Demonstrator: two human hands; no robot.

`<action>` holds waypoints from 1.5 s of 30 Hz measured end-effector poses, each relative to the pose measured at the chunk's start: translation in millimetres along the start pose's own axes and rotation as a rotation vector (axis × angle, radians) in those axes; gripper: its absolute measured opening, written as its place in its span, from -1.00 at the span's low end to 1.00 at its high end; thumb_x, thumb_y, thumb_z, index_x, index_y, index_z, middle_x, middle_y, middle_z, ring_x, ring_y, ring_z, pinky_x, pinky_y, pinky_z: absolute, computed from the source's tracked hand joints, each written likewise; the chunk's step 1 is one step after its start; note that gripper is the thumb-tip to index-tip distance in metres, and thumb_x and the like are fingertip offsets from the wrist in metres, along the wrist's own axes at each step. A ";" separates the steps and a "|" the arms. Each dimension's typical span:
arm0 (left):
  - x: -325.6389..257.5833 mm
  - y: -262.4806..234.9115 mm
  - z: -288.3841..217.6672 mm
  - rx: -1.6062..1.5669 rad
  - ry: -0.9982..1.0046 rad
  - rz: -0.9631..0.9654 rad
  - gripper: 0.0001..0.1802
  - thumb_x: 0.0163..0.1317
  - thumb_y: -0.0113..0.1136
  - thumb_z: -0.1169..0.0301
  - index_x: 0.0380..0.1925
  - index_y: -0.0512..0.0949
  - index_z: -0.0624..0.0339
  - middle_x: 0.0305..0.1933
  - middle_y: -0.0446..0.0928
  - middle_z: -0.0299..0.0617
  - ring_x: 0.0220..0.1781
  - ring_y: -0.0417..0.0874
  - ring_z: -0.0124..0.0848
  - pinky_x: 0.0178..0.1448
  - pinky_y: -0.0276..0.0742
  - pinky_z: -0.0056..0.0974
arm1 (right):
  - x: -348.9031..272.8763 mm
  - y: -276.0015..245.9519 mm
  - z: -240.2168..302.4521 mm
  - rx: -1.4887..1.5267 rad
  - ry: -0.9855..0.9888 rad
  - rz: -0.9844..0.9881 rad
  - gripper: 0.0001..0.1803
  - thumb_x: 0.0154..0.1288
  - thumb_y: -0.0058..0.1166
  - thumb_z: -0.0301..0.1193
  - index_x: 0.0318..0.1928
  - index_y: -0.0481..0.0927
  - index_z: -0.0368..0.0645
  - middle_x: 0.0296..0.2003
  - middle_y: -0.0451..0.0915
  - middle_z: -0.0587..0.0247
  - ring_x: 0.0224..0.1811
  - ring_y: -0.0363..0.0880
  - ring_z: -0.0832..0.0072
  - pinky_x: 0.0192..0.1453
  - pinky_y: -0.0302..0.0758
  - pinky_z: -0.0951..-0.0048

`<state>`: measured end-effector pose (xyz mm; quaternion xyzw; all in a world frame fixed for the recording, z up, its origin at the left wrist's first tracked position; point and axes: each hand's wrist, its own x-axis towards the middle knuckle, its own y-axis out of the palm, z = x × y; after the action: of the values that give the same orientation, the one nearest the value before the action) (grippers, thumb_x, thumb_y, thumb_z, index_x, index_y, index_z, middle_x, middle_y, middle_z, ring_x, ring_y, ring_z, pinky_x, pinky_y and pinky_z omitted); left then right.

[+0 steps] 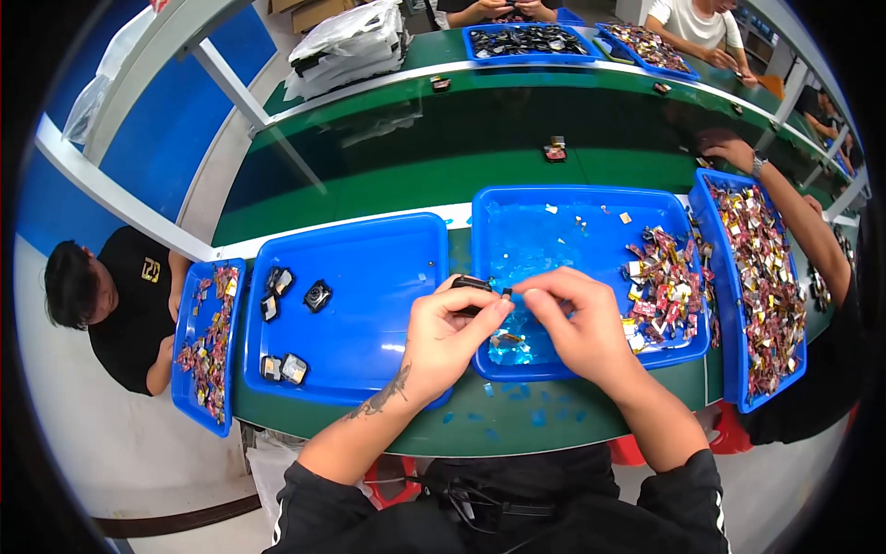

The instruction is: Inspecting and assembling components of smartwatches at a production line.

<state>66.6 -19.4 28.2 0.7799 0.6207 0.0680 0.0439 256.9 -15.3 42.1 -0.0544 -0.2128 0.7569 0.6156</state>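
Observation:
My left hand (445,334) grips a small black plastic housing (472,283) between thumb and fingers, above the gap between two blue trays. Close beside it, the thumb and forefinger of my right hand (583,321) are pinched together at the housing's right end; whatever they hold is too small to make out. Below my right hand is the right blue tray (591,192), with a heap of small red and gold circuit pieces (672,288) and scraps of clear blue film (509,353). The left blue tray (369,314) holds several black housings (317,295).
Narrower blue bins of circuit pieces stand at far left (208,346) and right (761,277). Beyond a white rail runs a green belt (443,152) carrying single parts. White metal posts frame the bench. People work at left, right and across; one arm (803,208) reaches over the right bin.

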 end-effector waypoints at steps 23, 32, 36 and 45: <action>-1.0 -3.7 -14.7 0.236 -0.026 0.044 -0.70 0.46 0.00 0.34 -0.01 0.55 0.33 -0.28 0.60 -0.26 -0.26 0.60 -0.54 -0.12 0.54 -0.42 | -5.6 -7.4 17.6 -0.266 -0.202 0.094 -0.55 0.17 0.18 -0.62 0.11 0.57 -0.19 -0.40 0.60 0.07 -0.44 0.58 0.25 -0.30 0.54 0.36; 6.1 -8.4 -19.6 -0.229 -0.246 -0.028 -0.70 0.44 -0.08 0.46 0.12 0.40 0.29 -0.13 0.53 -0.11 -0.46 0.43 -0.55 -0.41 0.31 -0.51 | -6.9 -13.7 13.5 0.342 0.114 0.006 -0.91 0.28 0.15 -0.58 -0.22 0.67 -0.31 -0.29 0.61 0.21 -0.23 0.62 0.52 -0.14 0.55 0.56; 7.4 -11.9 -18.5 0.050 0.051 -0.048 -0.58 0.23 0.22 0.62 0.11 0.45 0.25 -0.18 0.54 -0.23 -0.31 0.57 -0.63 -0.27 0.51 -0.53 | -5.0 -15.8 16.3 0.218 -0.081 0.209 -0.90 0.22 0.21 -0.57 -0.25 0.71 -0.20 -0.11 0.60 0.15 0.04 0.55 0.40 0.09 0.50 0.43; -2.8 2.0 -18.1 -0.227 0.086 0.097 -0.56 0.21 0.21 0.68 0.13 0.47 0.41 0.04 0.54 -0.09 -0.12 0.58 -0.50 0.01 0.56 -0.37 | -9.9 8.9 5.7 0.721 0.204 0.063 -0.83 0.33 0.13 -0.56 -0.12 0.65 -0.38 -0.18 0.67 0.15 -0.13 0.64 0.51 0.01 0.60 0.52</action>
<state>65.0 -22.9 46.3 0.7955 0.5717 0.1729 0.1018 249.2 -27.6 41.9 0.0841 0.1315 0.7926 0.5895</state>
